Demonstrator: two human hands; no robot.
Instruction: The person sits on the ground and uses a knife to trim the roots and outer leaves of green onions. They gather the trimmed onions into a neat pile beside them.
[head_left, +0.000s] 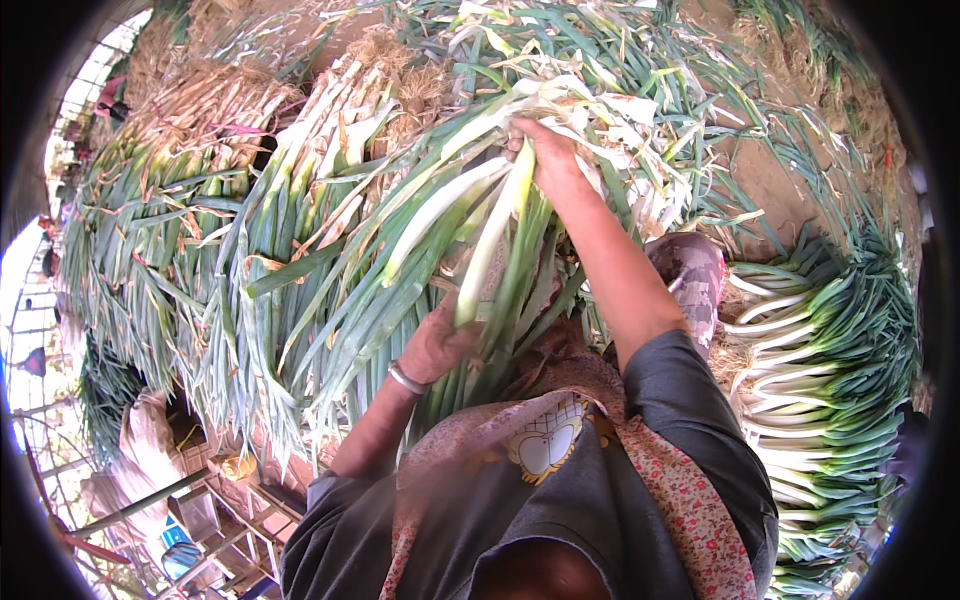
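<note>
Both of my hands are on large green onions over my lap. My right hand (547, 154) is closed around the upper end of a white-stemmed green onion (491, 244), close to pale peeled sheaths. Lower down, my left hand (442, 341), with a bangle at the wrist, grips the same stem near its green part. A second white stem (439, 217) slants off to the left beside it. Long green leaves (375, 322) spread under and left of my hands. My fingertips are partly hidden by stems and blur.
Unpeeled green onions with dry roots (225, 112) are piled at left. Stripped leaves and sheaths (630, 127) cover the ground ahead. Clean white-stemmed onions (787, 375) lie in a row at right, by my patterned trouser knee (686, 281). A metal frame (225, 532) stands at lower left.
</note>
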